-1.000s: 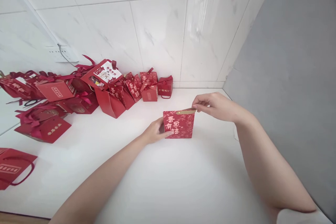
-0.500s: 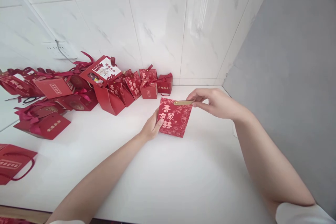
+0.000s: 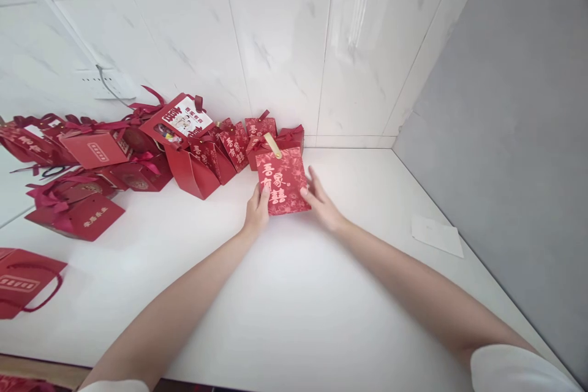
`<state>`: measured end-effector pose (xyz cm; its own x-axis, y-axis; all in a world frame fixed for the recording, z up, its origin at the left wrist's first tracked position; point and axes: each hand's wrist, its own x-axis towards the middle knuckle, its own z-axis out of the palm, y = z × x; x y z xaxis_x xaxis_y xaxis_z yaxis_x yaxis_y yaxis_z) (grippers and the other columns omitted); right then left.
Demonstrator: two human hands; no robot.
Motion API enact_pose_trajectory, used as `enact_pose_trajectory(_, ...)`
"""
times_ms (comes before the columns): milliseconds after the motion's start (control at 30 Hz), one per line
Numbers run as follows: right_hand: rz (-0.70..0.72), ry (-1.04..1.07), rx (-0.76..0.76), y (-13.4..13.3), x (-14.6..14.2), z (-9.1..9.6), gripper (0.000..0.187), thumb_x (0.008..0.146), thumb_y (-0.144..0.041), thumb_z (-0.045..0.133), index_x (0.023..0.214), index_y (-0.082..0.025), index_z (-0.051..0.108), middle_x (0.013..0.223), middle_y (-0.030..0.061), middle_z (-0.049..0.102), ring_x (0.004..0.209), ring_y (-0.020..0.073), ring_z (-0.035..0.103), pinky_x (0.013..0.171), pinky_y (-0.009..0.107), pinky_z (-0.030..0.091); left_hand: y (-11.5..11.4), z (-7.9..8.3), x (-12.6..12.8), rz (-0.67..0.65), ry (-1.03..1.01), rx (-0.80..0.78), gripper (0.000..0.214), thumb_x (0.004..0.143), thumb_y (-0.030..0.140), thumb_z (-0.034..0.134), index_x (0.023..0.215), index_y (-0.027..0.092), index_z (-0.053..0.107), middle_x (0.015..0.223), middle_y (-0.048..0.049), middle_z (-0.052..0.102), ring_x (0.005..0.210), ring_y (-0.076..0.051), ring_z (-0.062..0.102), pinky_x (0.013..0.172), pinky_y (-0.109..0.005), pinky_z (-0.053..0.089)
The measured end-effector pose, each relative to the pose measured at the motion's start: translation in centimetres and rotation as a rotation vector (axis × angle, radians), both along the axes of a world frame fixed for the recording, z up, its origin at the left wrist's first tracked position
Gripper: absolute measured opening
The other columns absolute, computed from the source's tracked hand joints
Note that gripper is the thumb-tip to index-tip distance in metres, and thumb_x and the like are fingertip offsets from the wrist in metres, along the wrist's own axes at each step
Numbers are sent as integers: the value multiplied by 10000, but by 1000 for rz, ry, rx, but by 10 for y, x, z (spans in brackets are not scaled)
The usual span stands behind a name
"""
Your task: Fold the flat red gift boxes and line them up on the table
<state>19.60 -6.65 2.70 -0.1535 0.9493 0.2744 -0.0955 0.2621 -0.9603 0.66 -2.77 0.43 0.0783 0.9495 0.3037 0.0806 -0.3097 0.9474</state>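
Observation:
A small red gift bag (image 3: 282, 180) with gold characters and a gold handle stands on the white table (image 3: 294, 306), close to a row of similar red bags. My left hand (image 3: 256, 209) grips its lower left edge, thumb on the front. My right hand (image 3: 321, 199) presses against its right side with the fingers curled round the edge. Both hands hold the bag upright, slightly tilted back.
Several red gift bags and boxes (image 3: 193, 147) with ribbons line the tiled wall at the back left. A flat red bag (image 3: 25, 288) lies at the left edge. A white paper piece (image 3: 436, 236) lies near the grey wall (image 3: 514, 135) on the right.
The bag has moved away from me and leftward, up to the row of bags. My right hand left the gold handle and now holds the bag's right side.

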Motion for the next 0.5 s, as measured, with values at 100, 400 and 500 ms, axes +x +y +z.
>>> enact_pose_trajectory(100,142,43,-34,4,-5,-23,737,884,-519,612,1482,-290,247,1588,51,291,1454,213,294,1216,420,245,13,-8,-3,-19,-191,-120,604,920,631,410,1265,170,591,1308,-98,628,1228,-282,571,1072,-434,435)
enact_pose_trajectory(400,320,204,-238,17,17,-20,531,783,-330,735,1254,-244,504,1361,72,581,1233,237,568,1088,432,429,9,-4,-3,-100,-114,-57,589,945,628,353,1251,184,588,1326,-78,618,1281,-252,531,1129,-404,382)
enact_pose_trajectory(500,346,232,-260,19,22,-21,600,750,-258,738,1300,-266,497,1366,59,584,1235,234,570,1073,427,446,7,0,-2,-128,-73,-10,576,947,613,370,1297,196,557,1367,-74,584,1307,-246,504,1136,-391,370)
